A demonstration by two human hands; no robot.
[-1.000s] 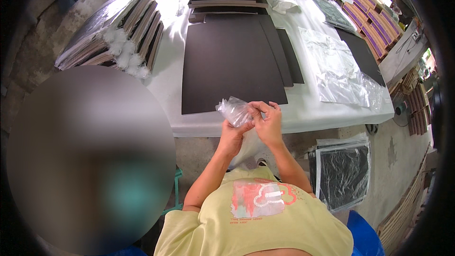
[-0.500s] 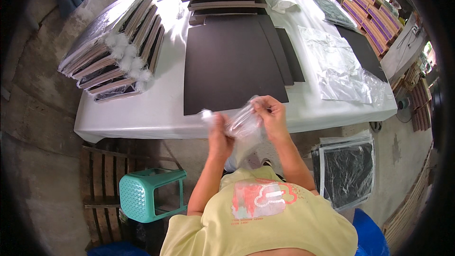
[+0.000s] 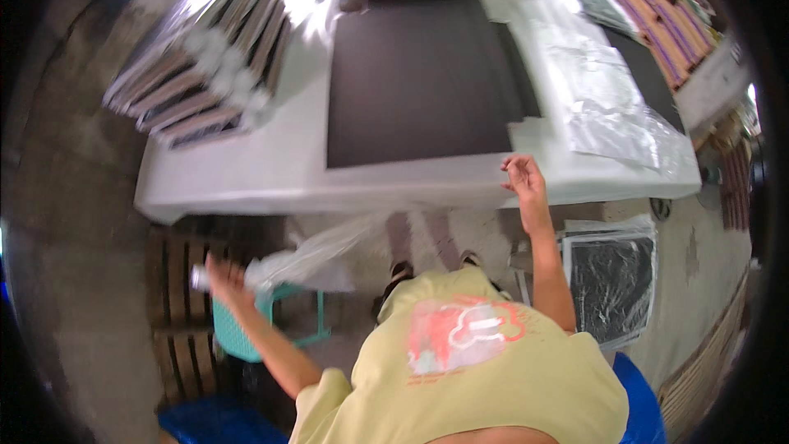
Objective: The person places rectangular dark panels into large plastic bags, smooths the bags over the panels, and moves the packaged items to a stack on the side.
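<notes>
Clear crumpled plastic film (image 3: 308, 265) extends above the green plastic stool (image 3: 234, 330), long axis slanting forward-right from the bare left hand (image 3: 229, 281) (blurred, pinch cannot be told), the bare right hand (image 3: 527, 179) loosely curled near the flat black rectangular board (image 3: 415, 86).

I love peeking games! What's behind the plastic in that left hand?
Part of a green stool shows behind the clear plastic and left hand. What they cover can't be clearly seen.

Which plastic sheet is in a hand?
The thin sheet extending from the left hand, partly hiding the green stool; the crumpled sheets instead lie on the right side of the table.
</notes>
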